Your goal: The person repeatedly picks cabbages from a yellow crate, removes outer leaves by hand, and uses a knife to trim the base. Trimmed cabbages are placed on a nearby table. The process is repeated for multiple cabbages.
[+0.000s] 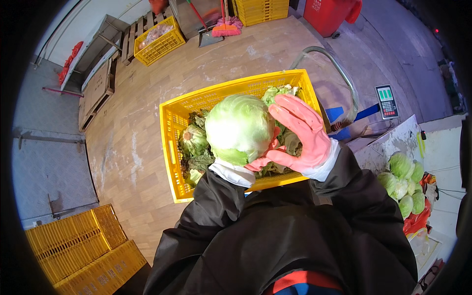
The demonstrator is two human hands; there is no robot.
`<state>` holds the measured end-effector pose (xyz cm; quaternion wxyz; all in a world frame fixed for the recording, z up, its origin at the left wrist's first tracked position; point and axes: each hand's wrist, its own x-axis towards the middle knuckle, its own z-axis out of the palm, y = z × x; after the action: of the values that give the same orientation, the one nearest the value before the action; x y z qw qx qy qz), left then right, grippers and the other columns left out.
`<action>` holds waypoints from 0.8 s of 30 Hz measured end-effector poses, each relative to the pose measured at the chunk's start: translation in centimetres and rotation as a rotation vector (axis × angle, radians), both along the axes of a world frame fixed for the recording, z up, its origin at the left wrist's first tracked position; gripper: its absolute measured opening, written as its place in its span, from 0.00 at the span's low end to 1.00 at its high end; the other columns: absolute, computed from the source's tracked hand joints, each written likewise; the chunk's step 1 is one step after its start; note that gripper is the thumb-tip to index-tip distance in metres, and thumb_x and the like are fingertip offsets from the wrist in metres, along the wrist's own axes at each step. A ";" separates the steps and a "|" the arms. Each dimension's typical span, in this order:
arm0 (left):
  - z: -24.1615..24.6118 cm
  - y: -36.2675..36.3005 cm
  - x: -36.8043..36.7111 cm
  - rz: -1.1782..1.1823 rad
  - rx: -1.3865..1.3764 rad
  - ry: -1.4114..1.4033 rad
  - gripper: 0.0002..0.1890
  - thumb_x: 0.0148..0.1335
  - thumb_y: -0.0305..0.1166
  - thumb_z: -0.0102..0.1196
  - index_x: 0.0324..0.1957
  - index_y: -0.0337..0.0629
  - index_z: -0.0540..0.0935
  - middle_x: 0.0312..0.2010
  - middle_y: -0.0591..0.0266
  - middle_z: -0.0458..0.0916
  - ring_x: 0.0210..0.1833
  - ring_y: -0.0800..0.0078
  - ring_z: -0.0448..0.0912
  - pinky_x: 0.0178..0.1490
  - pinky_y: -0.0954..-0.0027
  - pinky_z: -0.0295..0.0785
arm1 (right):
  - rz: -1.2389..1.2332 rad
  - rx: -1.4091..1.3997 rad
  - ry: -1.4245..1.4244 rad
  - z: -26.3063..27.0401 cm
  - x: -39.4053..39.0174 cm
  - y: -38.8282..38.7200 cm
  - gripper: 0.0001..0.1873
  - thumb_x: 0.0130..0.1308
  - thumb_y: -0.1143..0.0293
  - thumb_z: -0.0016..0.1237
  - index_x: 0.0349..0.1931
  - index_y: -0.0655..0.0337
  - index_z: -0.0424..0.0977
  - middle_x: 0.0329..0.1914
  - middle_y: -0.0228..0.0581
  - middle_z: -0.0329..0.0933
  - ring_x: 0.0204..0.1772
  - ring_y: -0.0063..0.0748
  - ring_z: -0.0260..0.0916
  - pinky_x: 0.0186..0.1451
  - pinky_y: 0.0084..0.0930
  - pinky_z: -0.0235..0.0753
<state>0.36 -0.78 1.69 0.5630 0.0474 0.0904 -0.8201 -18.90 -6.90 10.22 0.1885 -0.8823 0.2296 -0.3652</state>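
Note:
A round, pale green head of iceberg lettuce (236, 129) is held above a yellow plastic crate (169, 147). My left hand (259, 163), in a pink rubber glove, supports it from below and the right; most of that hand is hidden behind the head. My right hand (304, 134), gloved alike, is spread with thumb and fingers apart beside the lettuce's right side. Its fingertips are close to the leaves, though contact is hard to tell. Inside the crate lie another, browned lettuce head (193, 139) and loose leaves (280, 92), some dark and wilted.
Right of the crate are a bent metal tube (346, 73) and a scale display (387, 101). Several lettuce heads (402, 166) rest on a white surface at right. Stacked yellow crates (73, 247) stand lower left. A broom (225, 30), dustpan (209, 38) and red bin (324, 16) are beyond.

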 end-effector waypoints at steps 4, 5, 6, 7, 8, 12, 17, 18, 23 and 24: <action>0.2 0.1 -1.5 0.102 -0.033 -0.450 0.36 0.67 0.64 0.38 0.69 0.53 0.65 0.62 0.53 0.72 0.55 0.49 0.77 0.49 0.47 0.77 | 0.121 -0.139 0.084 2.2 1.0 -1.0 0.39 0.48 0.56 0.64 0.64 0.53 0.71 0.69 0.48 0.66 0.70 0.56 0.62 0.72 0.45 0.65; 0.3 -0.1 -2.1 0.122 -0.088 -0.559 0.37 0.67 0.64 0.38 0.69 0.53 0.64 0.64 0.54 0.70 0.57 0.50 0.74 0.51 0.48 0.74 | 0.176 -0.096 0.121 2.5 1.2 -1.3 0.39 0.49 0.55 0.63 0.64 0.54 0.71 0.69 0.48 0.66 0.70 0.57 0.62 0.72 0.45 0.64; 0.4 0.0 -2.3 0.122 -0.134 -0.582 0.37 0.67 0.64 0.38 0.70 0.53 0.63 0.65 0.55 0.68 0.59 0.51 0.72 0.54 0.49 0.71 | 0.219 -0.072 0.143 2.8 1.3 -1.5 0.40 0.49 0.54 0.63 0.65 0.54 0.70 0.69 0.48 0.66 0.70 0.58 0.61 0.72 0.46 0.64; 0.4 -0.1 -2.6 0.119 -0.174 -0.598 0.37 0.67 0.64 0.38 0.70 0.53 0.61 0.66 0.56 0.67 0.61 0.52 0.70 0.57 0.50 0.69 | 0.257 -0.030 0.198 3.0 1.5 -1.7 0.41 0.49 0.53 0.62 0.65 0.54 0.69 0.69 0.48 0.66 0.70 0.58 0.61 0.73 0.46 0.63; 0.5 -0.2 -2.7 0.113 -0.208 -0.602 0.38 0.67 0.64 0.38 0.71 0.53 0.60 0.67 0.57 0.65 0.63 0.54 0.67 0.60 0.51 0.66 | 0.246 -0.058 0.235 3.2 1.4 -1.8 0.41 0.49 0.51 0.60 0.66 0.53 0.68 0.69 0.49 0.66 0.70 0.59 0.61 0.73 0.45 0.61; 0.9 -0.6 -2.3 0.077 -0.328 -0.616 0.40 0.67 0.65 0.38 0.73 0.54 0.55 0.72 0.60 0.57 0.72 0.59 0.58 0.71 0.55 0.54 | 0.269 -0.066 0.366 3.7 1.1 -2.3 0.44 0.48 0.43 0.64 0.63 0.60 0.71 0.69 0.56 0.63 0.69 0.60 0.62 0.71 0.44 0.63; 2.3 -0.5 -1.5 0.037 -0.733 -1.504 0.43 0.64 0.64 0.44 0.75 0.54 0.52 0.76 0.61 0.53 0.78 0.62 0.52 0.78 0.58 0.47 | 0.280 0.069 0.398 3.2 0.8 -2.2 0.49 0.48 0.41 0.64 0.68 0.58 0.65 0.74 0.56 0.56 0.72 0.59 0.57 0.73 0.42 0.60; 2.5 -0.4 -1.4 0.015 -0.797 -1.832 0.45 0.62 0.63 0.49 0.75 0.54 0.52 0.76 0.61 0.53 0.78 0.62 0.52 0.78 0.57 0.47 | 0.272 0.057 0.414 3.0 0.8 -2.0 0.49 0.50 0.41 0.62 0.69 0.58 0.64 0.74 0.55 0.55 0.72 0.58 0.57 0.73 0.42 0.60; 2.2 0.2 -1.6 0.197 -0.842 -1.941 0.46 0.58 0.61 0.56 0.73 0.52 0.58 0.74 0.59 0.58 0.77 0.60 0.55 0.77 0.56 0.50 | 0.163 -0.084 0.470 2.2 0.9 -0.3 0.44 0.57 0.44 0.55 0.70 0.58 0.62 0.75 0.50 0.55 0.73 0.55 0.58 0.73 0.42 0.63; 2.1 0.2 -1.7 0.437 -0.980 -2.211 0.44 0.58 0.61 0.57 0.72 0.52 0.60 0.73 0.58 0.60 0.76 0.59 0.57 0.77 0.56 0.51 | 0.143 -0.137 0.439 2.3 0.9 -0.1 0.42 0.58 0.45 0.54 0.70 0.58 0.62 0.75 0.48 0.55 0.73 0.54 0.58 0.72 0.42 0.65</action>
<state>-1.37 -0.60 3.75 0.4203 0.4844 -0.7472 -0.1744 -18.03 -6.96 12.52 0.0993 -0.9652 0.1765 -0.1653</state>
